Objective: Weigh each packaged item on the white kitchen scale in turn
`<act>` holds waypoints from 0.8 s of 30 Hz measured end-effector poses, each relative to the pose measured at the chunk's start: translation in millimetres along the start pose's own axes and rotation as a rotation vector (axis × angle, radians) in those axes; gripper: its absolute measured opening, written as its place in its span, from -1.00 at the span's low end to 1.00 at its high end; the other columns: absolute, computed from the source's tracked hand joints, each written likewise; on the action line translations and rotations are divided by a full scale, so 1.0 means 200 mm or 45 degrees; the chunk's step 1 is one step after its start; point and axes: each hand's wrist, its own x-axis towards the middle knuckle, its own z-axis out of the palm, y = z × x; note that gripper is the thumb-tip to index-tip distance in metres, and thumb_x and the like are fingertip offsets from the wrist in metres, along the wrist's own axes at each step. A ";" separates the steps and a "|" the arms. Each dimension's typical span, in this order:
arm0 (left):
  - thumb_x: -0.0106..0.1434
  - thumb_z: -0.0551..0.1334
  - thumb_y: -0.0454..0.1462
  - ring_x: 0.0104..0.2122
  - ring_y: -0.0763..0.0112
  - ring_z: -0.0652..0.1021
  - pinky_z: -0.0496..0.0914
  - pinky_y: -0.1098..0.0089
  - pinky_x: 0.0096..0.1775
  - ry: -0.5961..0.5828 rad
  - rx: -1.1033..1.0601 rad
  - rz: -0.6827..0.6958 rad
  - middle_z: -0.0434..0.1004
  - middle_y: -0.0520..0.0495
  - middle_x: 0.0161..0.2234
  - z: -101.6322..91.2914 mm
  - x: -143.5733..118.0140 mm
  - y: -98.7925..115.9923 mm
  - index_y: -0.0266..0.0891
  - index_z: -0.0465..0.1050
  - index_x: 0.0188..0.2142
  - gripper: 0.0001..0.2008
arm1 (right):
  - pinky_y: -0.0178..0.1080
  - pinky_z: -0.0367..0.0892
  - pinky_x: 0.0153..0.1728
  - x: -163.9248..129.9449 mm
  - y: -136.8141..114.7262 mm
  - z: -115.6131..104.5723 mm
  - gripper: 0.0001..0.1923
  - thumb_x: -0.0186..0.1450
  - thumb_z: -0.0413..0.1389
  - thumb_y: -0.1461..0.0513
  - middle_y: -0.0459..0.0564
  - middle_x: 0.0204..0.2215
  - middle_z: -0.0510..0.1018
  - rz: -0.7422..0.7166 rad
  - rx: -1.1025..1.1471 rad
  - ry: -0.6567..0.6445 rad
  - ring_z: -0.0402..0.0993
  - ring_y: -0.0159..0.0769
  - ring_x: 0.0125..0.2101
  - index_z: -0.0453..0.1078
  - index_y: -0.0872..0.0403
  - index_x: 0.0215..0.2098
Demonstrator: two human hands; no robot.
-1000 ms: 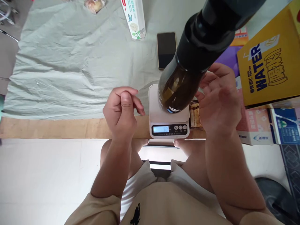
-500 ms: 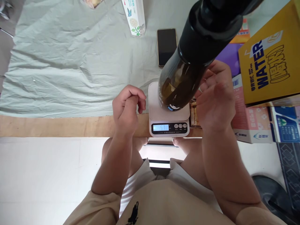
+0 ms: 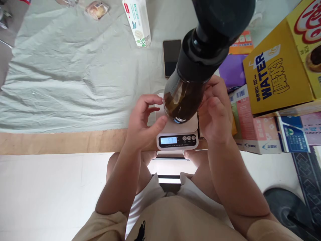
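Observation:
A tall dark, see-through bottle with a thick black top stands on a white kitchen scale, whose lit display seems to read 571. On the bottle's left side is my left hand, thumb and fingers spread in a curve. Its fingertips are close to the glass; contact is hard to make out. My right hand is at the bottle's right side with curved, parted fingers, some of them partly hidden behind the bottle.
A black phone lies behind the scale, with a white printed pack further back. Yellow, pink and blue boxes crowd the right side. A wrapped snack lies at the far left on the green cloth.
My left hand has opened from a loose curl and moved right towards the bottle. My right hand has come closer to the bottle. The view has shifted slightly; the bottle stays on the scale.

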 end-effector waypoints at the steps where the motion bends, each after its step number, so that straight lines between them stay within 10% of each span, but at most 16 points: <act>1: 0.26 0.48 0.03 0.06 0.18 0.62 0.61 0.23 0.00 -0.020 0.002 0.019 0.59 -0.16 0.04 0.01 0.00 -0.01 -0.04 0.50 0.05 -0.55 | 0.11 0.46 0.31 0.00 0.00 0.01 -0.42 0.32 0.03 -0.34 -0.07 0.15 0.51 -0.023 0.034 -0.001 0.48 -0.08 0.24 0.26 -0.29 0.14; 24: 0.17 0.57 -0.08 0.14 0.07 0.65 0.64 0.11 0.10 0.100 0.187 -0.129 0.53 -0.18 0.19 0.29 -0.03 0.21 -0.05 0.26 0.31 -0.19 | 0.07 0.49 0.15 -0.03 -0.12 0.04 -0.46 0.22 0.23 0.03 -0.03 0.11 0.56 0.085 0.068 0.082 0.55 -0.12 0.09 0.35 -0.12 0.16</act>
